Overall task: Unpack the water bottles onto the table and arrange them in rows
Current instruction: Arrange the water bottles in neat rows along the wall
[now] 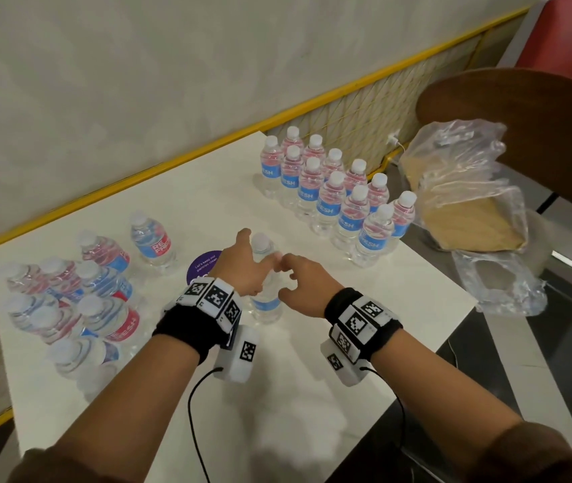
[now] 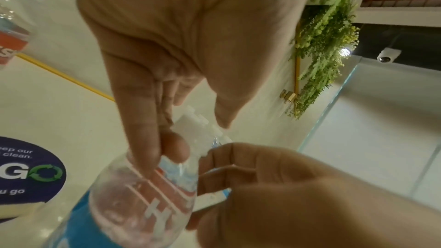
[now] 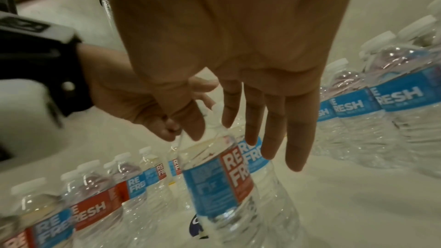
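From my feed the biggest thing is the table, a smooth white slab with a faint marbled sheen that fills the middle of the head view. At the upper right a rounded brown wooden chair stands just off the table's corner. Below it lies the wrap, crinkled clear plastic slumped over a flat tan card.

At the table's upper right corner I count twelve bottles in two rows of six. They are clear ribbed plastic, upright, with white caps and blue labels, and neighbours nearly touch. At left is a looser cluster of the same bottles with red and blue labels. It is too blurred for a sure count, but I make out roughly nine.

One bottle stands upright at the centre, between the two groups. My left hand pinches it high at the neck, thumb on one side of the cap and fingers on the other. My right hand is loose and spread, fingers fairly straight, with the tips just beside the bottle's shoulder.

A round purple sticker lies flat on the table just left of that bottle.
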